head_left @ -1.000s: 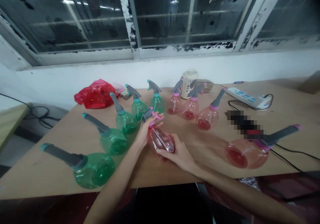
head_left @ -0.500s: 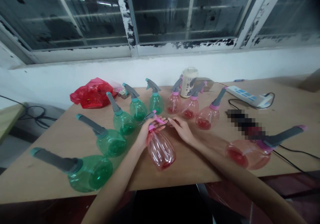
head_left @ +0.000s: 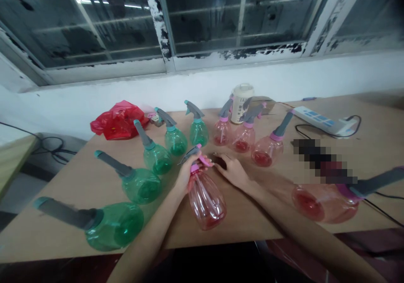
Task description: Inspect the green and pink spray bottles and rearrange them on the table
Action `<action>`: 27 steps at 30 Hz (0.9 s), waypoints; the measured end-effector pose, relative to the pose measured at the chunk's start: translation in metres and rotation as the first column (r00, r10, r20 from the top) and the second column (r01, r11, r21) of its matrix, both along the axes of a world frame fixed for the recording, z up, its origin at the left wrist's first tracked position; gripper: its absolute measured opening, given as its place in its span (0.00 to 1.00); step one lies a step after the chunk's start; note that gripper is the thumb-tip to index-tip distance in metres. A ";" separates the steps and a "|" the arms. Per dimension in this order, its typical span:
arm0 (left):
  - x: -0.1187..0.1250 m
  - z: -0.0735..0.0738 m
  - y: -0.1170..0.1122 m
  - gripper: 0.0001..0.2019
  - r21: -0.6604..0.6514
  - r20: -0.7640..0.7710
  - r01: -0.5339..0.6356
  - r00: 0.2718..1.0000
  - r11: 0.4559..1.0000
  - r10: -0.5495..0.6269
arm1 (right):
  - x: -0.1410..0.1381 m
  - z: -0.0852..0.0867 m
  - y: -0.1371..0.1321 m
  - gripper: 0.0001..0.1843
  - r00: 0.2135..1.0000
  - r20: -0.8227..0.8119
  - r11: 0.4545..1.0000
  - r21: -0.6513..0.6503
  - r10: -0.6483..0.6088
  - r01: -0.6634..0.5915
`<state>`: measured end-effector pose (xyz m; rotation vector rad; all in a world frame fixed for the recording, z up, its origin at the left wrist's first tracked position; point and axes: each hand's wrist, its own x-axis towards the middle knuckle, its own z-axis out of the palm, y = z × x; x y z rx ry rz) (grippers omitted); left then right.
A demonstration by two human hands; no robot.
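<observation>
A clear pink spray bottle [head_left: 208, 203] with a grey and pink trigger head is tilted in front of me, its base towards my body. My left hand [head_left: 187, 169] grips it around the neck, just under the head. To the right of the pink trigger, my right hand [head_left: 232, 169] hovers near the table with its fingers apart and nothing in them. Farther back stand pink spray bottles, among them one right of my hand [head_left: 267, 150]. Green spray bottles, such as the nearest one [head_left: 115, 226], line the left side.
A red plastic bag [head_left: 118, 121] lies at the back left. Behind the pink bottles is a lidded paper cup [head_left: 242, 102]. A white power strip [head_left: 325, 121] with a black cable sits at the right. Another pink spray bottle [head_left: 325, 201] stands near the right front edge.
My right hand has drawn slightly away from the trigger and lowered towards the table. The held bottle has come a little closer to me. The whole view has shifted slightly.
</observation>
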<state>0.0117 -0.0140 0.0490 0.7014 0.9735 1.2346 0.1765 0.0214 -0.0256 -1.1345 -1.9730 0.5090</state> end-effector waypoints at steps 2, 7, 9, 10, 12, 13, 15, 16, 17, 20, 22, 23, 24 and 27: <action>0.000 0.000 -0.001 0.09 0.007 0.004 0.004 1.000 1.000 -0.004 | 0.000 -0.001 0.000 0.17 1.000 0.029 1.000 0.011 -0.007 0.006; 0.003 -0.001 -0.002 0.11 0.023 0.018 0.035 0.999 0.999 -0.036 | 0.002 -0.002 0.001 0.16 0.998 0.066 0.999 0.029 -0.017 0.015; 0.003 -0.002 -0.001 0.13 -0.011 0.044 0.048 0.998 0.999 -0.047 | 0.002 -0.001 0.002 0.16 0.998 0.065 1.000 0.026 -0.009 0.007; 0.003 -0.002 0.000 0.14 -0.031 0.059 0.064 0.996 0.997 -0.062 | 0.003 -0.001 0.002 0.16 0.998 0.065 1.000 0.026 -0.004 0.002; 0.003 -0.003 0.002 0.16 -0.061 0.079 0.089 0.993 0.994 -0.084 | 0.003 -0.001 0.002 0.15 0.998 0.066 1.000 0.028 0.004 -0.006; 0.002 -0.004 0.002 0.16 -0.071 0.083 0.094 0.993 0.993 -0.088 | 0.004 -0.001 0.002 0.15 0.998 0.068 1.000 0.029 0.007 -0.009; 0.003 -0.005 0.002 0.16 -0.088 0.089 0.097 0.992 0.991 -0.090 | 0.005 -0.001 0.002 0.15 0.997 0.071 0.999 0.030 0.014 -0.016; 0.003 -0.005 0.002 0.16 -0.098 0.092 0.101 0.991 0.990 -0.093 | 0.005 -0.001 0.002 0.15 0.997 0.073 0.999 0.029 0.018 -0.020; 0.004 -0.006 0.002 0.17 -0.109 0.096 0.106 0.991 0.988 -0.096 | 0.005 -0.001 0.002 0.16 0.997 0.075 0.999 0.028 0.021 -0.024; 0.006 -0.008 0.002 0.17 -0.130 0.128 0.136 0.985 0.982 -0.120 | 0.006 -0.001 0.002 0.16 0.996 0.079 0.999 0.023 0.033 -0.034; 0.007 -0.010 0.002 0.18 -0.135 0.147 0.152 0.980 0.979 -0.132 | 0.007 0.000 0.003 0.17 0.996 0.080 0.999 0.019 0.037 -0.038; 0.007 -0.011 0.002 0.18 -0.136 0.154 0.155 0.979 0.978 -0.134 | 0.007 0.000 0.003 0.17 0.996 0.080 0.999 0.017 0.038 -0.039; 0.007 -0.011 0.002 0.18 -0.136 0.158 0.156 0.978 0.978 -0.134 | 0.007 0.000 0.003 0.17 0.996 0.080 0.999 0.016 0.038 -0.040; 0.007 -0.012 0.002 0.18 -0.132 0.163 0.152 0.978 0.980 -0.130 | 0.006 -0.001 0.003 0.18 0.996 0.077 0.999 0.015 0.039 -0.041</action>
